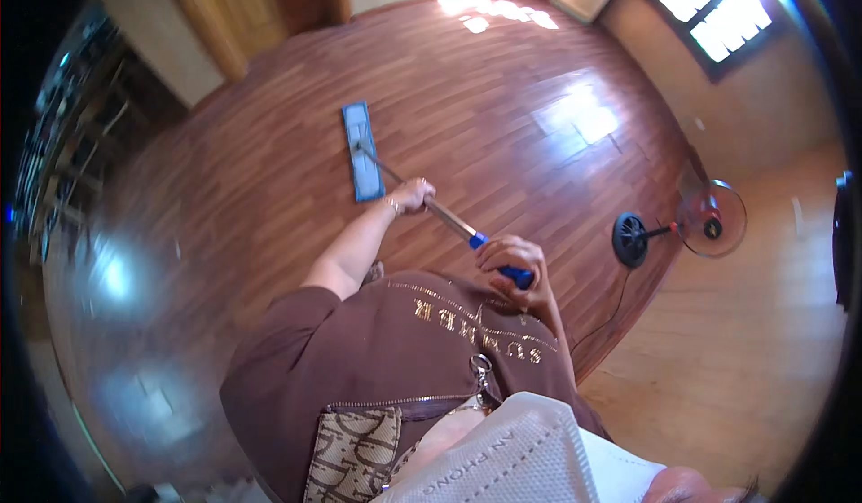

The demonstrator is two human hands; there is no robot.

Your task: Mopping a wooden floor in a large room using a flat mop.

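Blue-padded flat mop [362, 151] lies flush on the dark wooden floor [503, 99] ahead of the person, its metal pole [431, 205] slanting back so the left hand [412, 195] wraps it midway to steer while the right hand [514, 263] clasps the blue end grip [516, 276] to push.

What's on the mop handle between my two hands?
In the head view, only the handle itself: a short bare metal stretch and a blue collar lie between the left hand and the right hand, which grips the blue end.
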